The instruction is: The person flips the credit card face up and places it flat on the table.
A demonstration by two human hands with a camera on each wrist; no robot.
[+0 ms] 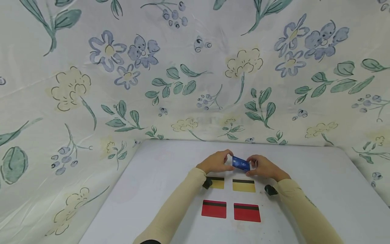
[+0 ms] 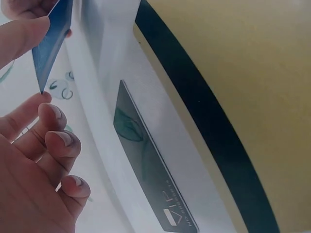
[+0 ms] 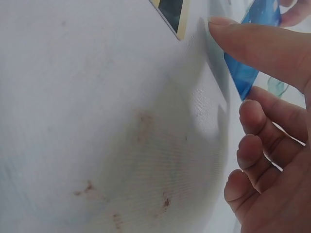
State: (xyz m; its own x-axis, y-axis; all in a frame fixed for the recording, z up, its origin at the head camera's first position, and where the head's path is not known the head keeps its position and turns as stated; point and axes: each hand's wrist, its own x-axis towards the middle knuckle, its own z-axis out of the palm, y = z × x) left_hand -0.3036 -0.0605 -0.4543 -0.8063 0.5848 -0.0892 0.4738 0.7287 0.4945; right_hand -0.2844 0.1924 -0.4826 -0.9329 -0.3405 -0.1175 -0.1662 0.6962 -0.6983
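A blue bank card (image 1: 241, 163) is held up off the white table between both hands. My left hand (image 1: 215, 162) pinches its left end between thumb and index finger. On the opposite end, my right hand (image 1: 264, 166) has the same kind of pinch. The other fingers of each hand are loosely bent, as the wrist views show. Below the hands lie two yellow cards with dark stripes, the left one (image 1: 218, 183) partly covered by the wrist camera, the right one (image 1: 243, 186) in full view. The left wrist view also shows a dark card with VIP lettering (image 2: 146, 155) on the table.
Nearer to me lie two red striped cards, one left (image 1: 214, 209) and one right (image 1: 247, 212). Black wrist cameras (image 1: 270, 190) stick out by the sleeves. The white table (image 1: 146, 179) ends at a floral curtain (image 1: 195, 84) behind. Small brown stains mark the tabletop.
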